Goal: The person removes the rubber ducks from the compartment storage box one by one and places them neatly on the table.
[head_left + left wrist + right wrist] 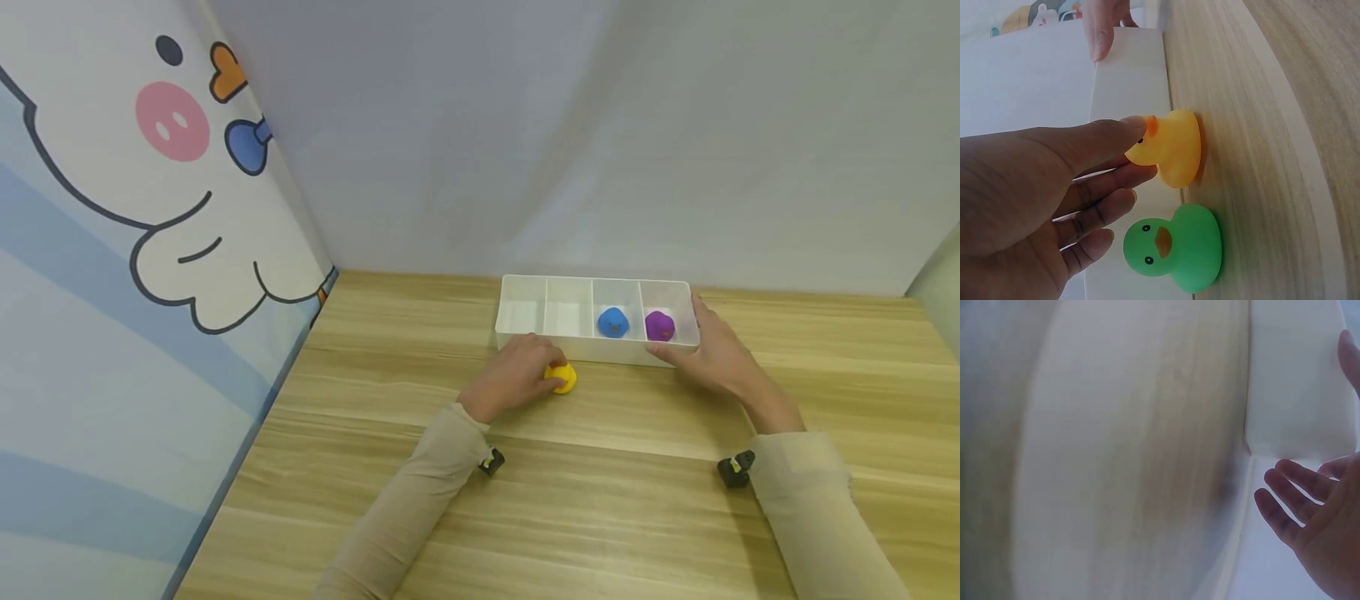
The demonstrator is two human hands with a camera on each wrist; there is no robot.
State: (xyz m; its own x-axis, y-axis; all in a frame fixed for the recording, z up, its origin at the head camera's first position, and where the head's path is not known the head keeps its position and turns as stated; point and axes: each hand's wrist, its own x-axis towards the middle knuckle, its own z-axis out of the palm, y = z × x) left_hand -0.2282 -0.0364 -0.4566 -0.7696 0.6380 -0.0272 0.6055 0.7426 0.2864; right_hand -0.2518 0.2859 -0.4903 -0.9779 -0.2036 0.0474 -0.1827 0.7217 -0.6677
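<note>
My left hand (513, 375) pinches a yellow rubber duck (1175, 150) by its head, thumb on one side and fingertips on the other. The duck is upright at the table surface, in front of a long white divided box (577, 348). A green rubber duck (1194, 250) stands close by in the left wrist view; in the head view the left hand hides it. My right hand (712, 350) holds the box's right end, thumb at the front rim and fingers at the end wall. Inside the box, a blue duck (613, 322) and a purple duck (660, 326) occupy the two right compartments.
The wood-grain table (600, 508) runs up to a pale wall (600, 150) just behind the box. A cartoon-printed panel (97, 333) borders the table's left side. Both wrists carry small black cameras (735, 470).
</note>
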